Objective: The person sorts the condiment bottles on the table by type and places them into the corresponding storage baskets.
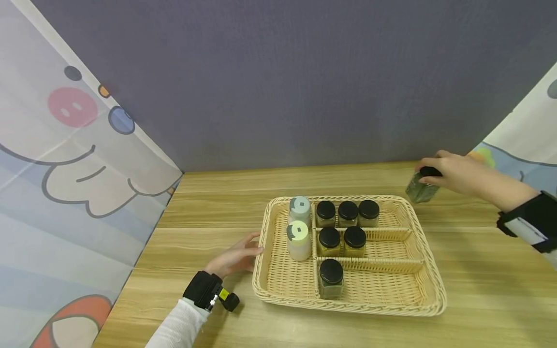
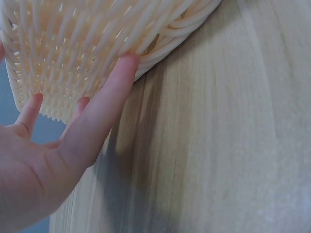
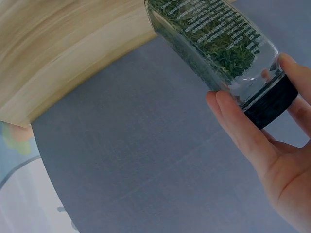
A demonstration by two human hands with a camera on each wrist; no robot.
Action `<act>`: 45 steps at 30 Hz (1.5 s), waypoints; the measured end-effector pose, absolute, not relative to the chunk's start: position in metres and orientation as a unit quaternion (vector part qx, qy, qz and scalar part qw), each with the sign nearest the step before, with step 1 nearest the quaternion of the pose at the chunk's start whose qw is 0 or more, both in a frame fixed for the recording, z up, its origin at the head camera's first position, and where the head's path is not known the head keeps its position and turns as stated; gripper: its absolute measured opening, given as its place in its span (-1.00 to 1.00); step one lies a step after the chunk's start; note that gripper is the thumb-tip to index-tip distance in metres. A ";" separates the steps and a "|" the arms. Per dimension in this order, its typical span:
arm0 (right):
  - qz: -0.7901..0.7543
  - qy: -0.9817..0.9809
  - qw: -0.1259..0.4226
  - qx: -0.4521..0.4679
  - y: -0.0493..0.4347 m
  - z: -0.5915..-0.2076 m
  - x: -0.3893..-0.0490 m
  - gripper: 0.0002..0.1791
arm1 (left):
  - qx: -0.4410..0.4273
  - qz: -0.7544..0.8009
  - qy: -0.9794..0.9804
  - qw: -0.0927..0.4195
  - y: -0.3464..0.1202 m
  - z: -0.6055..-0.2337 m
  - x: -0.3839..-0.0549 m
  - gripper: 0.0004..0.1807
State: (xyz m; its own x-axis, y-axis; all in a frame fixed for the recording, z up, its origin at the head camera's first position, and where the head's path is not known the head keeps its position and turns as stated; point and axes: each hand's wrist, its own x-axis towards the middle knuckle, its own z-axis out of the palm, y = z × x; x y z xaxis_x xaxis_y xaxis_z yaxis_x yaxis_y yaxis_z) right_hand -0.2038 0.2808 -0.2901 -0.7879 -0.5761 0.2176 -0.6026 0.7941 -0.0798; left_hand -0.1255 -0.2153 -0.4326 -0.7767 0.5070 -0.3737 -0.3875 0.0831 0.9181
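My right hand (image 1: 450,171) grips a glass jar (image 1: 421,189) by its black lid, at the far right beyond the basket's corner. Green dried herbs and white printed lettering show through the jar (image 3: 218,39) in the right wrist view. My left hand (image 1: 235,256) touches the left side of the wicker basket (image 1: 261,285). In the left wrist view its extended fingers (image 2: 104,107) lie against the woven wall. Inside the basket, black-lidded jars stand in three rows: three at the back, two with yellowish contents (image 1: 329,243) in the middle, one (image 1: 331,280) in front.
Two shaker bottles, one with a pale blue cap (image 1: 300,205) and one with a yellow-green cap (image 1: 299,232), stand in the basket's left compartment. A wooden table (image 1: 209,208) lies beneath. Behind it rises a grey panel (image 1: 296,87), with cartoon-printed curtains (image 1: 35,116) at the sides.
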 end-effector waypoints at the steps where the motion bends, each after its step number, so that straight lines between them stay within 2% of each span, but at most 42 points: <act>1: 0.073 -0.939 0.098 0.320 0.280 -0.290 -0.203 -0.71 | 0.045 0.675 0.658 0.331 -0.215 -0.433 -0.126 -0.39; 14: 0.072 -0.914 0.139 0.374 0.268 -0.288 -0.195 -0.68 | 0.049 0.673 0.660 0.330 -0.217 -0.434 -0.126 -0.39; 31: 0.094 -0.906 0.136 0.390 0.248 -0.284 -0.174 -0.66 | 0.043 0.673 0.661 0.329 -0.217 -0.434 -0.125 -0.39; 45: 0.108 -0.870 0.184 0.445 0.236 -0.288 -0.161 -0.58 | 0.048 0.668 0.666 0.328 -0.217 -0.434 -0.126 -0.36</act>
State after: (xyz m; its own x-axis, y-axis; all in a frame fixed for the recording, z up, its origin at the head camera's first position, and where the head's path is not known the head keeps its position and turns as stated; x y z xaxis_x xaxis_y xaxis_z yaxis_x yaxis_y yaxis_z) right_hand -0.1615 0.2362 -0.2878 -0.5364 -0.7346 0.4156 -0.8139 0.5805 -0.0243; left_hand -0.1257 -0.2172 -0.4342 -0.7803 0.5018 -0.3733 -0.3751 0.1022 0.9213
